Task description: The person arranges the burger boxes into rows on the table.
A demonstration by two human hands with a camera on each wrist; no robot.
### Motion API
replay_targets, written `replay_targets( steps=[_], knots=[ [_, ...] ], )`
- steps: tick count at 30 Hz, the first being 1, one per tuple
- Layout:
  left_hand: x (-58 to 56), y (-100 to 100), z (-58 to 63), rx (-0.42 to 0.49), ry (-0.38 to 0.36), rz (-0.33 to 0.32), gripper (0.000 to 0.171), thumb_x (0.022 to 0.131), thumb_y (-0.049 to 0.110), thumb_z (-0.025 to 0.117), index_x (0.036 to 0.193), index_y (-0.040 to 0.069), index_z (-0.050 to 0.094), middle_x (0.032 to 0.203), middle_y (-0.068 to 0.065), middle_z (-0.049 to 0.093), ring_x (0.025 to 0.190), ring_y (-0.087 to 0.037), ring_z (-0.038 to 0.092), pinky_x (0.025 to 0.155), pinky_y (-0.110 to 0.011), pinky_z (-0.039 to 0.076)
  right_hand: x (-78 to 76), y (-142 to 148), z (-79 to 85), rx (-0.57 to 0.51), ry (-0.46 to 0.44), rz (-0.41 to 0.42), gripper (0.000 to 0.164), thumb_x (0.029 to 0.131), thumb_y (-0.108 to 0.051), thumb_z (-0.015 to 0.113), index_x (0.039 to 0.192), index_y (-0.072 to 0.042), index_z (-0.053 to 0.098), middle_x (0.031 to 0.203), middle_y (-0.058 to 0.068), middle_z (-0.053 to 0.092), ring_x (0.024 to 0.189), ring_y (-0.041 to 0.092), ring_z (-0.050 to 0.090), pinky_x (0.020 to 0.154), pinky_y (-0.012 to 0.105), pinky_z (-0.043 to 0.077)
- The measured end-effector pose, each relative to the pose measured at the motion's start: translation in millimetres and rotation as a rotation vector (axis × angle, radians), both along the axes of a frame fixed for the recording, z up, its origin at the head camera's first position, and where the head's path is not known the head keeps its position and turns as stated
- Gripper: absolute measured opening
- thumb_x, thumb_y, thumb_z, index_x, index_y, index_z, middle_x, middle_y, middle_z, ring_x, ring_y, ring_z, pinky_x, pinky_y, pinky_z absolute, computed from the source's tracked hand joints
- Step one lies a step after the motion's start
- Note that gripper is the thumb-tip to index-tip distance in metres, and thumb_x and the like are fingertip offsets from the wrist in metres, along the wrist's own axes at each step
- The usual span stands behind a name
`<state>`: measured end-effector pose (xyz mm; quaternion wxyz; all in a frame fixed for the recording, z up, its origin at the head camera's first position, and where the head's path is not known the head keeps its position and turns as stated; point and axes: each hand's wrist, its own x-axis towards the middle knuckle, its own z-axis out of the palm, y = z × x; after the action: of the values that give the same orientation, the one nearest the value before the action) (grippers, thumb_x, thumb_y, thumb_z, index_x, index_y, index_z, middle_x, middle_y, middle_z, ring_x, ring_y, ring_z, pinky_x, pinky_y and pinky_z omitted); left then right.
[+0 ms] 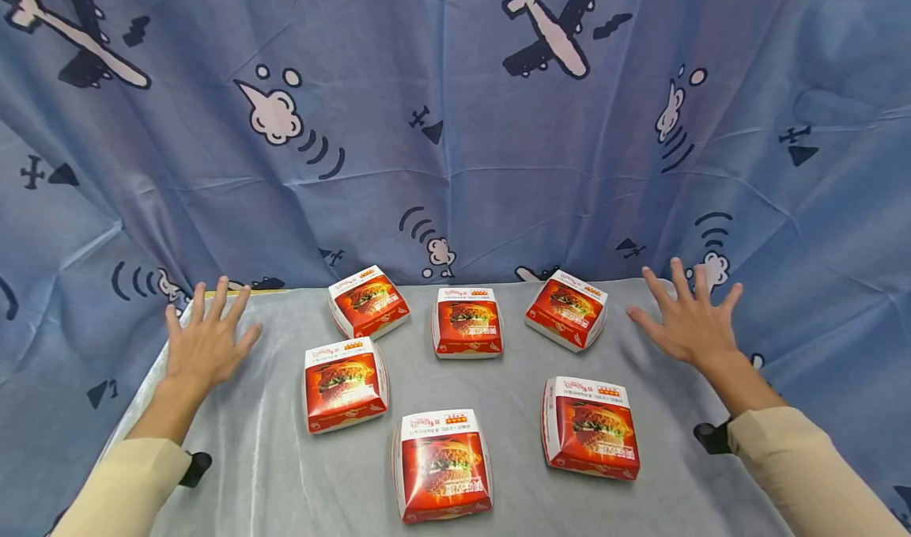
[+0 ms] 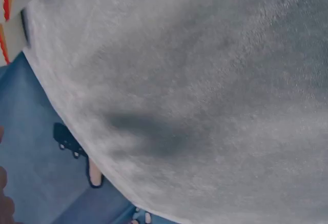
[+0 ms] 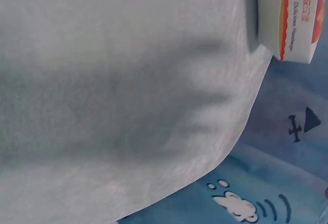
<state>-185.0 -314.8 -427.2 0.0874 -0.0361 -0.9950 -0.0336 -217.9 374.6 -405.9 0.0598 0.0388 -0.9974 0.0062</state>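
Observation:
Several red-and-white burger boxes lie spread over the grey cloth, all with lids down. At the back are a left box (image 1: 368, 301), a middle box (image 1: 466, 323) and a right box (image 1: 568, 310). Closer in stand a box on the left (image 1: 345, 384), one at the front middle (image 1: 443, 466) and one on the right (image 1: 591, 428). My left hand (image 1: 206, 343) is spread, palm down, left of the boxes. Fingers apart, my right hand (image 1: 692, 319) hovers right of the back right box. Neither hand touches a box. The right wrist view catches one burger box (image 3: 292, 19) at its upper right.
Grey cloth (image 1: 285, 474) covers the table. Its curved edge shows in both wrist views. A blue curtain (image 1: 455, 126) printed with planes and clouds hangs behind and around the table. Dark straps (image 1: 195, 469) sit at both wrists.

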Motion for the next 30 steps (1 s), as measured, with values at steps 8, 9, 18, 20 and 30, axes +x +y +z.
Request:
replay_targets(
  steps=[8, 9, 18, 20, 30],
  knots=[
    [8.4, 17.9, 6.0, 0.023, 0.019, -0.064, 0.065, 0.102, 0.044, 0.048, 0.156, 0.011, 0.031, 0.162, -0.024, 0.015, 0.146, -0.049, 0.010, 0.106, -0.077, 0.005, 1.5, -21.7, 7.1, -0.019, 0.029, 0.048, 0.083, 0.096, -0.067, 0.038, 0.160, -0.019, 0.017, 0.163, 0.026, 0.004, 0.145, 0.054, 0.002, 0.100, 0.079, -0.015],
    [9.5, 20.7, 6.6, 0.026, 0.022, -0.074, 0.065, 0.102, 0.044, 0.049, 0.155, 0.011, 0.031, 0.162, -0.023, 0.015, 0.146, -0.049, 0.010, 0.107, -0.076, 0.006, 1.8, -24.5, 7.8, -0.022, 0.032, 0.056, 0.082, 0.096, -0.065, 0.039, 0.160, -0.019, 0.018, 0.163, 0.027, 0.004, 0.145, 0.054, 0.003, 0.100, 0.079, -0.014],
    [20.9, 42.3, 7.6, 0.027, 0.023, -0.138, 0.066, 0.101, 0.048, 0.049, 0.155, 0.013, 0.034, 0.163, -0.021, 0.016, 0.145, -0.049, 0.016, 0.106, -0.075, 0.016, 6.3, -53.5, 14.5, -0.028, 0.028, 0.138, 0.081, 0.096, -0.064, 0.042, 0.160, -0.021, 0.019, 0.164, 0.024, 0.005, 0.146, 0.052, 0.005, 0.102, 0.078, -0.014],
    [23.4, 46.2, 6.9, 0.028, 0.024, -0.154, 0.067, 0.101, 0.047, 0.050, 0.155, 0.013, 0.034, 0.163, -0.021, 0.016, 0.143, -0.051, 0.020, 0.104, -0.074, 0.020, 8.1, -61.0, 16.1, -0.031, 0.026, 0.158, 0.081, 0.096, -0.065, 0.042, 0.160, -0.022, 0.019, 0.164, 0.024, 0.005, 0.146, 0.052, 0.004, 0.103, 0.077, -0.014],
    [36.7, 64.0, 3.6, 0.082, -0.008, -0.224, 0.067, 0.101, 0.048, 0.050, 0.157, 0.016, 0.031, 0.162, -0.022, 0.019, 0.138, -0.053, 0.031, 0.102, -0.071, 0.031, 15.8, -94.5, 17.8, -0.054, 0.031, 0.242, 0.079, 0.095, -0.063, 0.044, 0.160, -0.023, 0.022, 0.163, 0.023, 0.012, 0.146, 0.050, 0.012, 0.105, 0.076, -0.011]
  ],
)
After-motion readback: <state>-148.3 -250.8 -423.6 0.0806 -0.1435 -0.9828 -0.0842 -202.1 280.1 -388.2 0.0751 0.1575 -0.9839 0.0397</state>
